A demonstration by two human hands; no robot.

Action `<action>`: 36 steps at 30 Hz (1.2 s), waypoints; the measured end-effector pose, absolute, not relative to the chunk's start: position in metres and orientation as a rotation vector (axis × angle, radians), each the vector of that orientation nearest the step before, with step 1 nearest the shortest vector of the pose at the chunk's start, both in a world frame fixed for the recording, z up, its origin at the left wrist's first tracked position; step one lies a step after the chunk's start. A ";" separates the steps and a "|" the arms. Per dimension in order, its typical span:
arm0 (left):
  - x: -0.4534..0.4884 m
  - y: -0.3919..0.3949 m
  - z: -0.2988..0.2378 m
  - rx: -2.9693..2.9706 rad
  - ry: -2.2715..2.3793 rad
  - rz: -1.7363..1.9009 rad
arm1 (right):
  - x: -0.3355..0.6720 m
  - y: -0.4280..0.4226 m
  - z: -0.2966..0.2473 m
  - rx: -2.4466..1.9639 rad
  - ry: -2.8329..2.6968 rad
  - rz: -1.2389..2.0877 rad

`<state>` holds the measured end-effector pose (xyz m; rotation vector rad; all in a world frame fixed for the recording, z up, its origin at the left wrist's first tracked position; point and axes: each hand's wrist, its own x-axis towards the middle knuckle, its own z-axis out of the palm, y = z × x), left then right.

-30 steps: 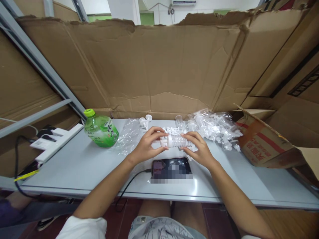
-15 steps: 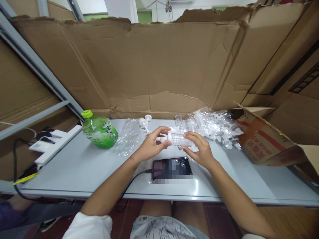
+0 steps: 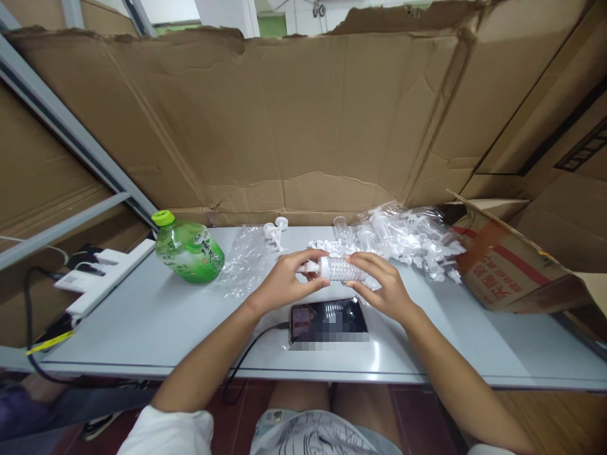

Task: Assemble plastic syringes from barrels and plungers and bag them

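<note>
Between my hands lies a clear ribbed plastic bottle (image 3: 342, 269) on its side, held above the table, with a white cap and nozzle (image 3: 324, 268) at its left end. My left hand (image 3: 289, 277) is closed, thumb and fingers around the white cap. Around the clear body, my right hand (image 3: 383, 284) grips with thumb below and fingers on top. Small white plastic parts (image 3: 327, 245) lie just behind the bottle. Below the hands rests a phone (image 3: 327, 319) with a cable plugged into its left end.
A green tea bottle (image 3: 190, 248) stands left beside a clear plastic bag (image 3: 244, 259) and white pump-like parts (image 3: 275, 231). A bag of white and clear parts (image 3: 408, 240) lies at back right, next to an open carton (image 3: 512, 272). A power strip (image 3: 111, 278) sits at far left.
The fingers of my left hand have shifted a little further right over the white cap. My right hand keeps its hold on the clear body. The view has tilted slightly.
</note>
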<state>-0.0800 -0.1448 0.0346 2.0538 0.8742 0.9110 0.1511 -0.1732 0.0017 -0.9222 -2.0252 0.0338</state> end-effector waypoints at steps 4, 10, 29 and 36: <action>-0.078 -0.144 0.033 1.760 0.939 0.846 | 0.150 -0.172 -0.001 -0.925 -2.056 -0.136; -0.074 -0.142 0.035 1.635 0.927 0.799 | 0.148 -0.172 -0.003 -0.940 -2.063 -0.212; -0.078 -0.139 0.039 1.614 0.892 0.728 | 0.146 -0.176 0.000 -0.981 -2.080 -0.111; -0.079 -0.137 0.041 1.566 0.852 0.705 | 0.147 -0.176 0.003 -0.953 -2.137 -0.361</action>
